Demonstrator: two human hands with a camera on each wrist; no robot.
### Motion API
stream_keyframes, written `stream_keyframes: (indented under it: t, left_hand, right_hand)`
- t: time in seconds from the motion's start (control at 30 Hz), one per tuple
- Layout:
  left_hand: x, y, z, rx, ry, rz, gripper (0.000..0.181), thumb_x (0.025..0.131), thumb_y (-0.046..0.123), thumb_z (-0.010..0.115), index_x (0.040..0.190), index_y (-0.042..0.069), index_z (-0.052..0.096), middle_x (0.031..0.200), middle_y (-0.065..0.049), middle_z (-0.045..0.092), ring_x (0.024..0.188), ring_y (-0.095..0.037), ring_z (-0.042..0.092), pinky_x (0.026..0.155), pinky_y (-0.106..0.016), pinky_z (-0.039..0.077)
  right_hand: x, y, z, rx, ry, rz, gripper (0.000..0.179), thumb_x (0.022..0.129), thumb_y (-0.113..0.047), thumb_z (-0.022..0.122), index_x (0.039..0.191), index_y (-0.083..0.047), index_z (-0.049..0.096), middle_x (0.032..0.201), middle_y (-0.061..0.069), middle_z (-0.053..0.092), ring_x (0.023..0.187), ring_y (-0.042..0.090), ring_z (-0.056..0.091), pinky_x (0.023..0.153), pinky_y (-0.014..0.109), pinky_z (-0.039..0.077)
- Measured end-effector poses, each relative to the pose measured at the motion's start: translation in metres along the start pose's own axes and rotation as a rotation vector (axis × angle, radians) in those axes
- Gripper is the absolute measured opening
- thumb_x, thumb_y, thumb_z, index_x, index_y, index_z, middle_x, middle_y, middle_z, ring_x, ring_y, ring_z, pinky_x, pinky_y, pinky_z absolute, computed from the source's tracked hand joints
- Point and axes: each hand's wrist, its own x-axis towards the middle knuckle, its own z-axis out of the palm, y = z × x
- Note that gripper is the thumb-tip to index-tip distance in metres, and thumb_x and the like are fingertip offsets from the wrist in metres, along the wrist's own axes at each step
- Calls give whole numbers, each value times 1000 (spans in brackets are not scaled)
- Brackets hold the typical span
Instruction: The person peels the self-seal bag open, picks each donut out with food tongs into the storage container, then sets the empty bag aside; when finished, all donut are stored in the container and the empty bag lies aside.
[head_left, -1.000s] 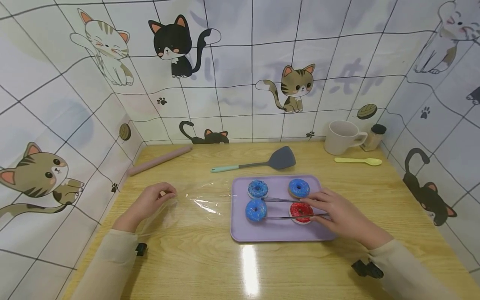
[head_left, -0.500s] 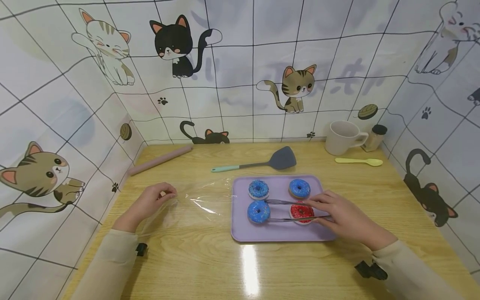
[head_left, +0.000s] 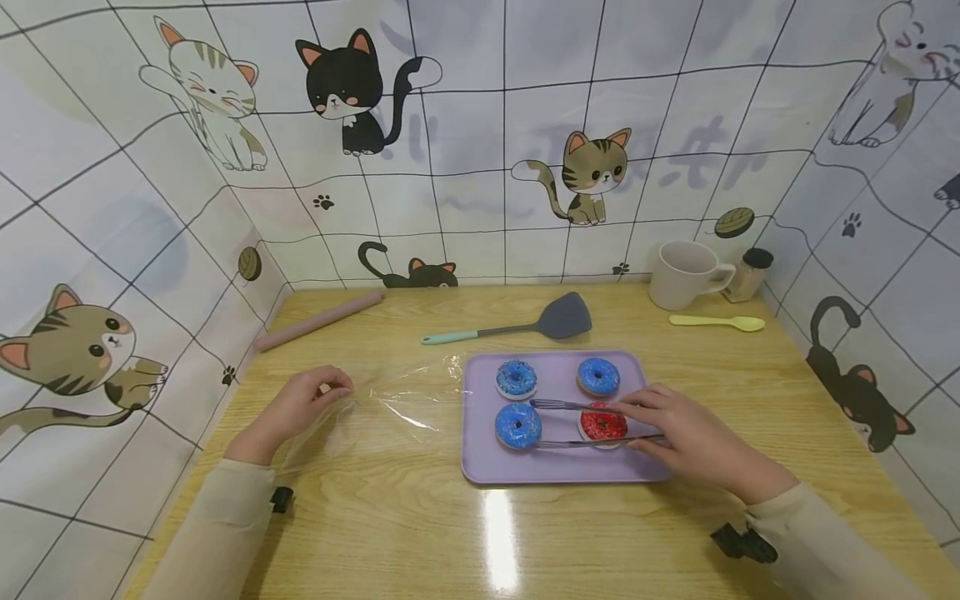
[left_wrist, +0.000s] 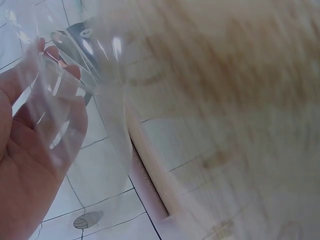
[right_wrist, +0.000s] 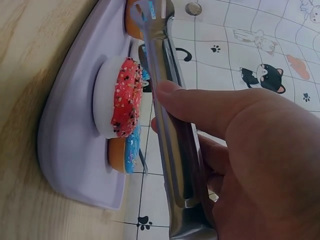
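Observation:
My right hand (head_left: 686, 429) holds metal tongs (head_left: 558, 405) by their arms, which stand spread apart over a lilac tray (head_left: 558, 472). Their tips lie just right of the front-left blue doughnut (head_left: 517, 426). The red sprinkled doughnut (head_left: 602, 422) sits beneath the arms, and two more blue doughnuts, one back left (head_left: 516, 379) and one back right (head_left: 597, 377), rest behind. In the right wrist view the thumb presses the tongs' side (right_wrist: 175, 145). My left hand (head_left: 300, 404) pinches a clear plastic bag (head_left: 412, 414) spread toward the tray; its film covers the fingers in the left wrist view.
A spatula (head_left: 564, 317) with a mint handle lies behind the tray. The pink rolling pin (head_left: 322, 321) is at the back left. At the back right are a white mug (head_left: 678, 275), a black-lidded jar (head_left: 746, 277) and a yellow spoon (head_left: 716, 322). Cat-printed walls surround the table.
The front-left blue doughnut has settled flat on the tray, slightly nearer me. The tongs' tips have drawn off it to the right and spread a little. The left hand has stayed still.

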Motion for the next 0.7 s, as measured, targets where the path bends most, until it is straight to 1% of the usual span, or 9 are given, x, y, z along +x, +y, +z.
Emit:
stream_keyframes:
  t: [0.1, 0.2, 0.33, 0.47, 0.6, 0.7]
  left_hand:
    - [0, 1, -1, 8, -5, -2, 8, 101, 18, 67, 104, 15, 74, 104, 3, 73, 93, -12, 64, 74, -27, 51]
    - [-1, 1, -2, 6, -10, 4, 7, 101, 16, 68, 103, 14, 75, 102, 3, 73, 94, -12, 65, 73, -27, 51]
    - [-4, -2, -4, 5, -8, 8, 7, 100, 14, 69, 103, 14, 75, 101, 2, 73, 92, -10, 64, 72, -27, 51]
    - [-7, -5, -4, 8, -6, 16, 7, 101, 15, 69, 103, 15, 75, 99, 2, 73, 89, -7, 62, 70, -25, 51]
    - [-8, -6, -6, -2, -13, 32, 6, 100, 13, 69, 102, 15, 75, 98, 2, 72, 87, -6, 62, 69, -25, 51]
    - [-8, -7, -8, 3, -30, 39, 6, 100, 13, 70, 101, 15, 75, 97, 4, 72, 87, -5, 62, 69, -25, 51]
  right_hand:
    - [-4, -2, -2, 37, 7, 31, 55, 86, -19, 85, 138, -20, 67, 127, -2, 69, 118, 22, 61, 95, 49, 55]
    - [-9, -1, -2, 72, 29, 66, 57, 85, -17, 85, 139, -20, 66, 129, 1, 68, 118, 25, 61, 94, 51, 55]
    - [-19, 3, -2, 96, 100, 125, 57, 83, -15, 87, 137, -16, 67, 130, 8, 68, 119, 29, 61, 93, 54, 55]
    - [-29, 11, -2, 92, 180, 180, 58, 81, -14, 88, 136, -12, 67, 127, 10, 68, 118, 31, 60, 91, 56, 54]
    - [-37, 22, -2, 100, 228, 246, 59, 83, -15, 88, 136, -6, 66, 124, 15, 68, 116, 38, 60, 91, 60, 51]
    - [-44, 33, -2, 102, 243, 309, 60, 85, -17, 86, 137, -1, 63, 123, 22, 67, 114, 45, 59, 89, 64, 49]
